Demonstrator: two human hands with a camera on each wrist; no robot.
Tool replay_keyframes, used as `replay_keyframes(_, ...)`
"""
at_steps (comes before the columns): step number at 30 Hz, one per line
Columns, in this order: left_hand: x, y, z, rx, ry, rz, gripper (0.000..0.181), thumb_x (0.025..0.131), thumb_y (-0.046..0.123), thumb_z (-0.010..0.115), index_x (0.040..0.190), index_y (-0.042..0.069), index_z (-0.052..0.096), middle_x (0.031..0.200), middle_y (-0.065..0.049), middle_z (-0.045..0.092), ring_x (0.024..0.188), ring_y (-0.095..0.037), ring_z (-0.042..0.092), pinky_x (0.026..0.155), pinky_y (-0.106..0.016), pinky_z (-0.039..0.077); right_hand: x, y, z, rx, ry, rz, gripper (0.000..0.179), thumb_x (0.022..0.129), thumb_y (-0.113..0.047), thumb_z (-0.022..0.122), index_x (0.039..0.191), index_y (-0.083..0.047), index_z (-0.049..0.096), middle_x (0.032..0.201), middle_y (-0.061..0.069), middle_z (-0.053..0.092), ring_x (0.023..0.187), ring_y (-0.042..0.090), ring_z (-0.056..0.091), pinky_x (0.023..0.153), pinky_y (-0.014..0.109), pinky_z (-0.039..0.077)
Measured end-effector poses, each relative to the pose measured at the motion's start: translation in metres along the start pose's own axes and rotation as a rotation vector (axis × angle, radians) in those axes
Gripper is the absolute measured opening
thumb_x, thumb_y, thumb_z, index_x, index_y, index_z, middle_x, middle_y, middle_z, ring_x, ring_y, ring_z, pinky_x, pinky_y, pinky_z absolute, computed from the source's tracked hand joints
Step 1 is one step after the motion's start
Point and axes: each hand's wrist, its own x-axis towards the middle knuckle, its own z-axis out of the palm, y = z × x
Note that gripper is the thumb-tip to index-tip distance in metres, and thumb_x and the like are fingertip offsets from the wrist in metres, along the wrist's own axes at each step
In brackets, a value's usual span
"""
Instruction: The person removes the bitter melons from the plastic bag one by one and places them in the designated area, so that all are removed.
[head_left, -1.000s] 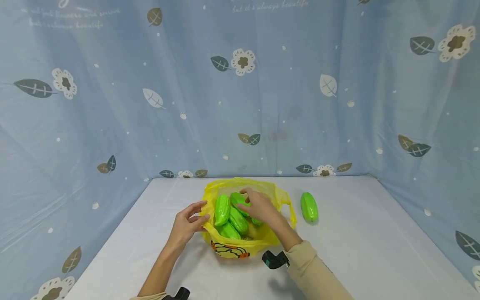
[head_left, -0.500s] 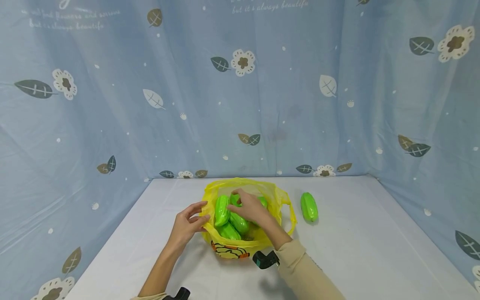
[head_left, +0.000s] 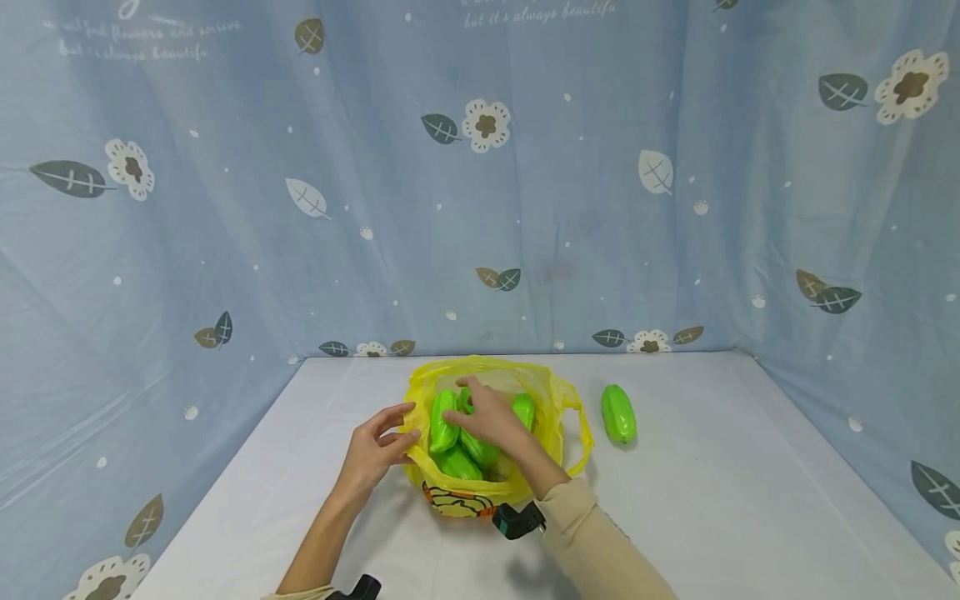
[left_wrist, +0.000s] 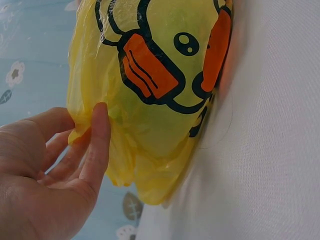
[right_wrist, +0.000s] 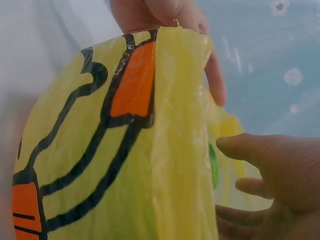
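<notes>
A yellow plastic bag (head_left: 423, 383) with a printed cartoon duck face sits wide-mouthed on the table. Several glossy, ribbed green vegetables (head_left: 444, 423), cucumber-like in shape, lie inside it. My left hand (head_left: 373, 448) pinches a fold of the bag's left rim between thumb and fingers; the left wrist view shows that fold (left_wrist: 80, 131) up close. Over the mouth of the bag, my right hand (head_left: 491, 417) reaches in above the vegetables, thumb and index finger apart. The right wrist view shows no object between those fingers (right_wrist: 252, 187). The bag's wall hides most of the contents there.
One more green vegetable (head_left: 618, 414) lies on the white tablecloth (head_left: 720, 483), right of the bag. A loose bag handle (head_left: 585, 437) hangs toward it. Behind and beside the table hang blue patterned curtains (head_left: 555, 208).
My right hand has shifted left within the bag's mouth, uncovering a green vegetable on the right side. The left hand keeps its place on the rim.
</notes>
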Motion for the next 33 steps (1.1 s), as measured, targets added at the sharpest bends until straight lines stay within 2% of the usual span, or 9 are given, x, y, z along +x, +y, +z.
replay_keyframes(8,0.000,0.001,0.000,-0.005,-0.001,0.000,0.047,0.089,0.021,0.073,0.134,0.021,0.058,0.133,-0.011,0.057,0.090,-0.014,0.069,0.069,-0.033,0.061,0.002,-0.003,0.004,-0.015,-0.017,-0.001,0.064,0.093,-0.038,0.066,0.147,-0.013,0.041,0.130,0.015,0.059,0.113,0.030,0.060,0.089,0.047,0.054)
replay_keyframes(15,-0.001,0.000,-0.001,-0.014,-0.007,0.010,0.048,0.090,0.020,0.072,0.135,0.020,0.057,0.135,-0.012,0.056,0.091,-0.014,0.069,0.070,-0.033,0.061,0.002,-0.006,0.007,-0.026,-0.027,0.013,0.065,0.093,-0.039,0.066,0.148,-0.016,0.040,0.144,0.013,0.052,0.127,0.034,0.055,0.100,0.053,0.049)
replay_keyframes(20,-0.001,-0.001,-0.001,-0.012,-0.006,0.003,0.048,0.089,0.021,0.073,0.134,0.020,0.057,0.135,-0.012,0.056,0.091,-0.015,0.069,0.069,-0.032,0.061,0.001,-0.007,0.011,-0.049,-0.035,0.018,0.064,0.093,-0.041,0.065,0.148,-0.018,0.040,0.146,0.011,0.051,0.130,0.033,0.053,0.101,0.054,0.048)
replay_keyframes(29,-0.001,-0.002,-0.001,-0.013,-0.009,0.002,0.048,0.089,0.022,0.073,0.134,0.020,0.058,0.135,-0.012,0.057,0.091,-0.015,0.069,0.069,-0.032,0.061,0.001,-0.008,0.011,-0.068,-0.046,0.027,0.057,0.094,-0.039,0.064,0.144,-0.016,0.047,0.144,0.010,0.053,0.129,0.033,0.053,0.101,0.053,0.048)
replay_keyframes(33,-0.001,-0.001,-0.001,-0.014,-0.008,0.004,0.048,0.089,0.022,0.073,0.134,0.021,0.058,0.135,-0.012,0.056,0.091,-0.015,0.069,0.070,-0.032,0.061,0.001,-0.008,0.010,-0.086,-0.043,-0.002,0.051,0.095,-0.036,0.064,0.141,-0.018,0.052,0.144,0.008,0.054,0.129,0.032,0.054,0.101,0.052,0.049)
